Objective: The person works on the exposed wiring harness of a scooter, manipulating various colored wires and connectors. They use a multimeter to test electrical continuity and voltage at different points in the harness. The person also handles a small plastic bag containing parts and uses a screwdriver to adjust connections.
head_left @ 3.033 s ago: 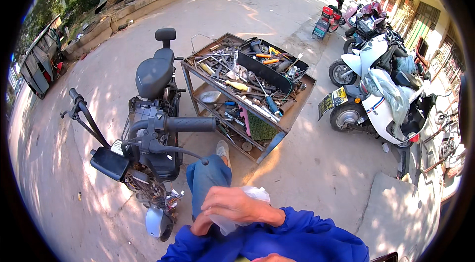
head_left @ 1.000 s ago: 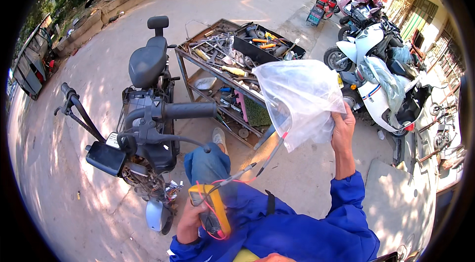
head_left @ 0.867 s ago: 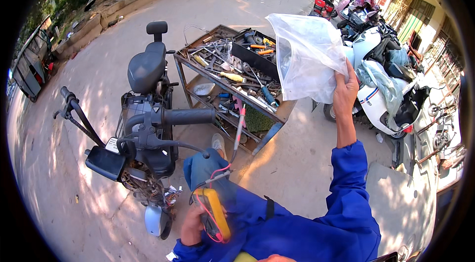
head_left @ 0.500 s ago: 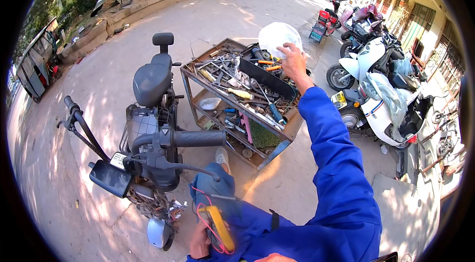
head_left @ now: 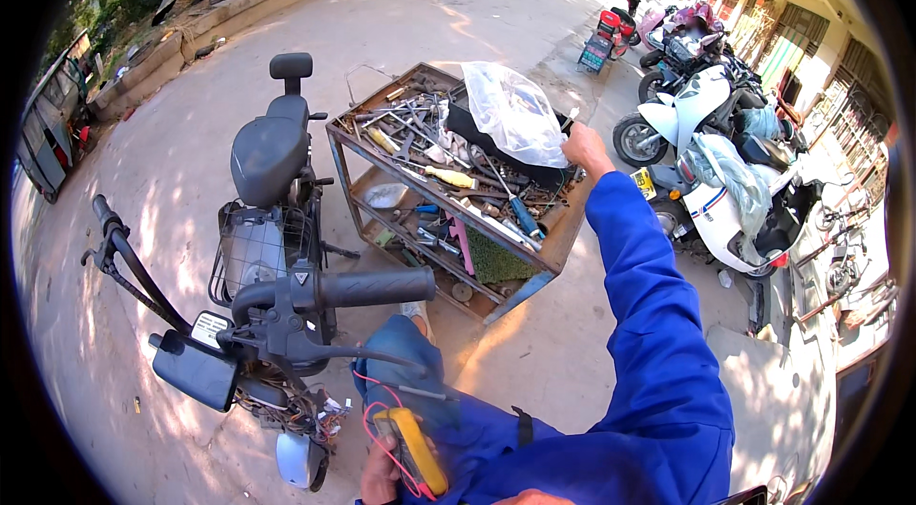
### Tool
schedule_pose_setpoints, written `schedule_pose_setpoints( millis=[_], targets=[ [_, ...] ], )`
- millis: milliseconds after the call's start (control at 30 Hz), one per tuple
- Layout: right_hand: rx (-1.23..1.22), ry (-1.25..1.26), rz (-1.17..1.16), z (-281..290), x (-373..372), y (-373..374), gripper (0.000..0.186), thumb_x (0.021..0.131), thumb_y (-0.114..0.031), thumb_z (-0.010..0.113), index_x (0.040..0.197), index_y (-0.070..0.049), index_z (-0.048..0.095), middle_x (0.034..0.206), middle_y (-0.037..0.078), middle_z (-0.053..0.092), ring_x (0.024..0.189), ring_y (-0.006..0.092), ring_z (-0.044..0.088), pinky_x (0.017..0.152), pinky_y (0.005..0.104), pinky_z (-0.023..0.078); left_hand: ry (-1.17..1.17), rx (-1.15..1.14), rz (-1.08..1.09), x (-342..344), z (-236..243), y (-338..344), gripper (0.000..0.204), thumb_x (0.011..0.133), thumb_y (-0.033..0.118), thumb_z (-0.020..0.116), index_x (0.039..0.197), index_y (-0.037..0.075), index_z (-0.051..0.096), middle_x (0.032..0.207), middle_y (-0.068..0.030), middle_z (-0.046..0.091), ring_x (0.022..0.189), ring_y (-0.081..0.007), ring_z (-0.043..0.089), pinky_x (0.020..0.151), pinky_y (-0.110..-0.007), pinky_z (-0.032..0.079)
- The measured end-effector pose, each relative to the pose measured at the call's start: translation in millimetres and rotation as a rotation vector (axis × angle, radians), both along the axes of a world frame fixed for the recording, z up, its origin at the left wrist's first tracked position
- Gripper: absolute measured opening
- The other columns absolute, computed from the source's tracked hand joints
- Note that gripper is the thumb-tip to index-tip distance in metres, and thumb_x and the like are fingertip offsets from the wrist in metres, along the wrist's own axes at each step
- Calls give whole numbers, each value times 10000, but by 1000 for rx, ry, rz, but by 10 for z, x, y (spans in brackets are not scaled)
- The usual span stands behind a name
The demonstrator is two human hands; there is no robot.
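My left hand (head_left: 380, 473) grips a yellow multimeter (head_left: 410, 448) low in front of me. Its red lead (head_left: 368, 414) loops beside my knee. My right arm reaches out over the tool cart (head_left: 563, 252), and my right hand (head_left: 589, 150) is closed at the right edge of a clear plastic bag (head_left: 515, 114). The bag drapes over a long black tray (head_left: 477, 138) and hides part of what lies there. Around it are loose tools, among them a screwdriver with a blue handle (head_left: 524, 216) and a tool with a yellow handle (head_left: 450, 178).
A partly stripped electric scooter (head_left: 272, 157) stands to the left, its handlebar grip (head_left: 377, 287) near my knee and loose wires (head_left: 320, 419) at its front. Parked scooters (head_left: 730, 209) line the right side. A low kerb wall (head_left: 181, 66) runs along the far left.
The plastic bag has come down and spread over the black tray. My right hand has gone from spread fingers to closed at its edge. The whole view has shifted slightly.
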State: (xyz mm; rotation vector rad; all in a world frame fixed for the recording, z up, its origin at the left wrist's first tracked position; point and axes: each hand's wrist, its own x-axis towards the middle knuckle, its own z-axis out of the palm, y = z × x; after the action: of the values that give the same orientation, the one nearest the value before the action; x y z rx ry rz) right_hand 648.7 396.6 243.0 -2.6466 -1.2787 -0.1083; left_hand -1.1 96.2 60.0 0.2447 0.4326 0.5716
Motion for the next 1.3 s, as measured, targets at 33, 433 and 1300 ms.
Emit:
schedule_pose_setpoints(
  millis=[33,433,1300],
  targets=[
    [-52,22,-9,-7,-119,43,412,849,-193,641,1214,-9,695,1214,282,709,1166,435,678,968,493,541,8,1,-5,-13,36,3,854,801,506,836,1390,-16,504,1059,-291,711,969,-415,737,850,-525,623],
    [-57,278,-291,65,-303,373,715,829,-259,735,1477,-34,532,1434,177,636,1316,380,615,1083,567,424,-111,-171,-7,42,141,72,821,831,504,803,1418,19,496,1088,-256,711,980,-400,732,864,-506,623],
    [956,-356,156,145,-887,820,515,836,-5,607,1323,-170,583,1390,59,570,1222,321,566,935,479,447,-117,-152,12,121,398,83,785,885,457,771,1432,4,437,1110,-280,677,1043,-419,701,917,-523,592]
  ],
)
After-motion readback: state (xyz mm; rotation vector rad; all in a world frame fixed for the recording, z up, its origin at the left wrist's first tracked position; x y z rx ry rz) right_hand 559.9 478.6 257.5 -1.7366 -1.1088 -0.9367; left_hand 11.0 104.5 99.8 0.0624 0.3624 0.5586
